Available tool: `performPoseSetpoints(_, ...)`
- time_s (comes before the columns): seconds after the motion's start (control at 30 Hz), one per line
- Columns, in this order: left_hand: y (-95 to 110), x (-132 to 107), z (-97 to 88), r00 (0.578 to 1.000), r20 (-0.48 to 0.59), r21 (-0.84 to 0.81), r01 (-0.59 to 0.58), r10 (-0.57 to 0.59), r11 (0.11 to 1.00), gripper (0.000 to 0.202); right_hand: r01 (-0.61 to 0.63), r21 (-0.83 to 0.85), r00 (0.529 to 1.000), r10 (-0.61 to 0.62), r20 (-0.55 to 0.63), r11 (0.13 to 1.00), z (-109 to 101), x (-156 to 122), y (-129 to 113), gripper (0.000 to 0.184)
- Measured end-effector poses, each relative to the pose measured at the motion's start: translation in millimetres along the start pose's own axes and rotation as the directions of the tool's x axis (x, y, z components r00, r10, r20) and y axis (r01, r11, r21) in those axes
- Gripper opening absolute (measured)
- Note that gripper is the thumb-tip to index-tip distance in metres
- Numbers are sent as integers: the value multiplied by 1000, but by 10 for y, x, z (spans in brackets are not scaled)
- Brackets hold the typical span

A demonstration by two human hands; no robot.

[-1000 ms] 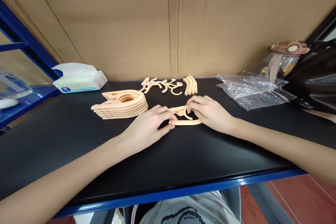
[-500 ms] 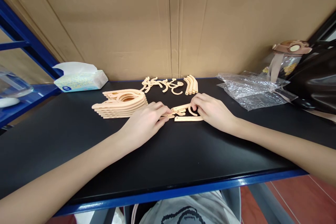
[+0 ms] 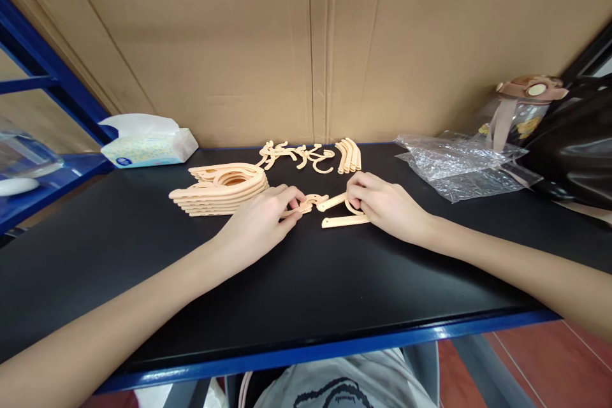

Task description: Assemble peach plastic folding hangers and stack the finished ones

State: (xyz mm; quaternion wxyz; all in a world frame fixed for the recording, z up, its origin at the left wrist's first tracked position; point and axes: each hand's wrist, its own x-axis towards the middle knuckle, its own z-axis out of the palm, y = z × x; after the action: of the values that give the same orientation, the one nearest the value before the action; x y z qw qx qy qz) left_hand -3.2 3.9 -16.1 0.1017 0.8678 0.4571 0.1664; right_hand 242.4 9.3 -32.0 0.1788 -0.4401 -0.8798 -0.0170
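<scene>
My left hand [image 3: 261, 222] pinches a small peach plastic hook piece [image 3: 306, 204] just above the black table [image 3: 143, 268]. My right hand [image 3: 382, 205] is closed on a peach curved hanger arm [image 3: 342, 221] whose two bars point left towards the hook piece. The two parts sit a short gap apart between my hands. A stack of finished peach hangers [image 3: 220, 188] lies just left of my left hand.
Loose peach hook pieces [image 3: 296, 154] and a bundle of curved arms [image 3: 349, 154] lie at the back by the cardboard wall. A tissue pack [image 3: 146, 143] sits back left. Crumpled clear plastic [image 3: 459, 166], a lidded bottle [image 3: 519, 108] and a dark bag [image 3: 578, 140] are at the right.
The parts were together under both hands; now my left hand has drawn the hook piece left and my right hand has turned the arm piece, opening a gap.
</scene>
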Motion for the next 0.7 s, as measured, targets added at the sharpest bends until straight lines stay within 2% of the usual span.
performPoseSetpoints(0.23, -49, 32, 87, 997, -38, -161, 57, -64, 985, 21, 31, 35, 999, -32, 22, 999, -1, 5, 18, 23)
performPoseSetpoints(0.37, -29, 29, 86, 996, -89, -142, 10, -23, 990, 22, 63, 7, 997, -63, 32, 998, -1, 11, 45, 24)
performPoseSetpoints(0.57, 70, 8, 36, 995, -103, -1, -15, 15, 1000, 18, 102, -39, 995, -102, 6, 994, 9, 13, 43, 22)
performPoseSetpoints(0.7, 87, 4, 30, 994, -108, -24, -15, 12, 1000, 18, 114, -22, 993, -114, -6, 993, 10, 10, 31, 22)
